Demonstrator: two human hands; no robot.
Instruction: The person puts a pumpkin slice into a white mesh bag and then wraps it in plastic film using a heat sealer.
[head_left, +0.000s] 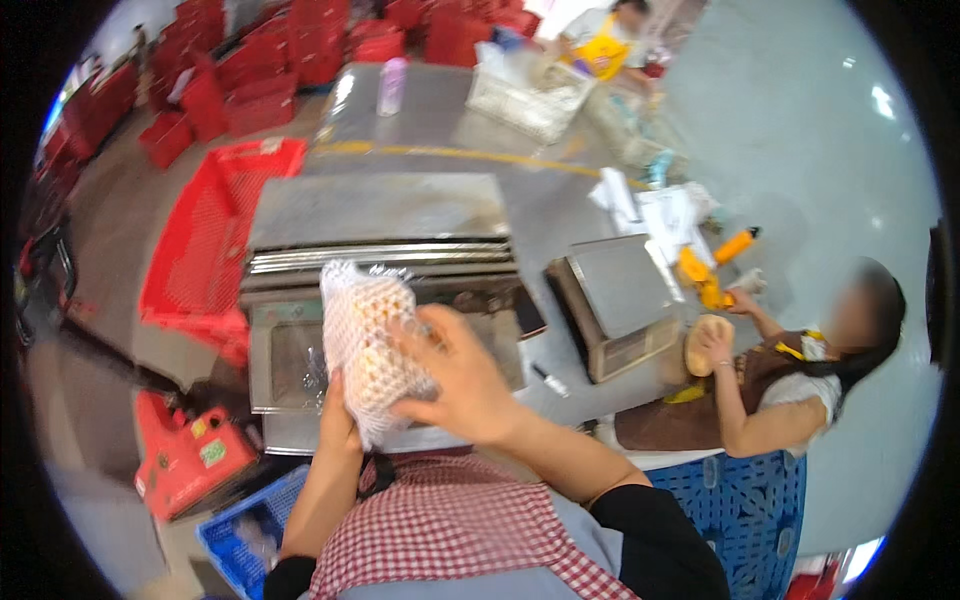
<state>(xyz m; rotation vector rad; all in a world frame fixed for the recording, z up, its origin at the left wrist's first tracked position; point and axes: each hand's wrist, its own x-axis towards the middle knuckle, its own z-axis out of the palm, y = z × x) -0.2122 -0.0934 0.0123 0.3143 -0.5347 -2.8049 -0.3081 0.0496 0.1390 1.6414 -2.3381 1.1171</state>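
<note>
A bundle wrapped in white foam netting (371, 349), with something yellowish showing through the mesh, is held up over a metal machine with a recessed tray (262, 367). My left hand (341, 412) grips the bundle from its lower left side. My right hand (457, 375) lies against its right side, fingers spread over the netting; the fingertips are blurred. Behind the bundle runs the machine's raised metal lid (375, 206). Clear film shows in the tray beside the netting. A dark phone-like slab (529, 313) rests at the machine's right edge.
Right of the machine are a marker pen (551, 379) and a bench scale (622, 289). A co-worker (780, 382) there holds a roundish tan item and an orange tool (705, 277). A red crate (202, 240) stands left, a white crate (529, 97) at the table's far side.
</note>
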